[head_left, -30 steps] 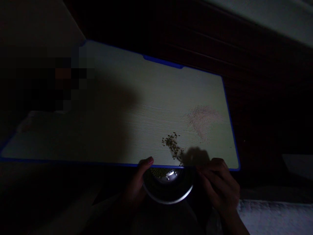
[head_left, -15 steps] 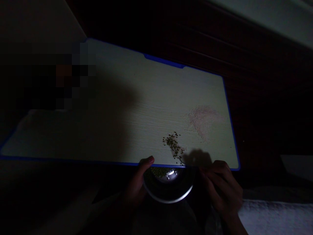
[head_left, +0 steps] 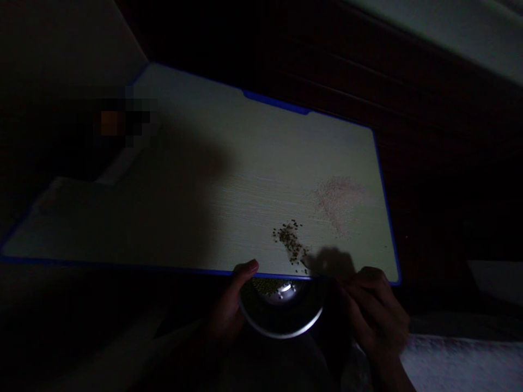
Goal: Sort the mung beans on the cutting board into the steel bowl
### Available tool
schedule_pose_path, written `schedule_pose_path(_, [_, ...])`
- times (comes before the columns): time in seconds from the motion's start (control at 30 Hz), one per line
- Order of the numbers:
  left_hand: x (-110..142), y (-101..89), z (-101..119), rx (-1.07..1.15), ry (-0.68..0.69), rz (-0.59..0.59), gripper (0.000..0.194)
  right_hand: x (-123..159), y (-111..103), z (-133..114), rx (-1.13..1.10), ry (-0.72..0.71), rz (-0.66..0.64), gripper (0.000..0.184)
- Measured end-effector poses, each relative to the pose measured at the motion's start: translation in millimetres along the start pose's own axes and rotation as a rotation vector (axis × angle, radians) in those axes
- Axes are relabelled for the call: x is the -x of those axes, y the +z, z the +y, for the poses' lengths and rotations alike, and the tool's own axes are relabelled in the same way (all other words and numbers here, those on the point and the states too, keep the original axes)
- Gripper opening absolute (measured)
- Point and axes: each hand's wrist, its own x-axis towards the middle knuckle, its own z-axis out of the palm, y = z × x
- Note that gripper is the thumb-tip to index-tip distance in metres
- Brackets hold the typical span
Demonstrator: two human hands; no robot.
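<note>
Lower centre, the left hand (head_left: pixel 236 296) grasps the metal bowl (head_left: pixel 307 327), thumb on the board (head_left: pixel 261 147); lower right, the right hand (head_left: pixel 378 310) is bunched — grip impossible to tell. Some green grains (head_left: pixel 265 286) are in already — dark grains (head_left: pixel 288 238) and pale granules (head_left: pixel 338 197) lie outside, right of centre.

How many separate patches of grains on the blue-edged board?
2 on the board: dark grains at the near edge, by the bowl; pinkish grains farther back, to the right. Shadow may hide more.

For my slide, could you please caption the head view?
Left hand and right hand flank a metal bowl at the edge of a blue-rimmed board scattered with dark seeds and pinkish grains.
</note>
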Motion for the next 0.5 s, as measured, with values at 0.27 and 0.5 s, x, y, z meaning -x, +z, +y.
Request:
schedule_pose_path(0.27, [-0.4,-10.3,-3.0,-0.052,0.047,0.055,0.016,4.3,1.3,2.4,-0.037,0.008,-0.032,0.036])
schedule_pose_path(0.5, [2.0,-5.0,-0.3,-0.062,0.038,0.032,0.022,5.3,1.0,-1.8,-0.078,-0.02,-0.071,0.04])
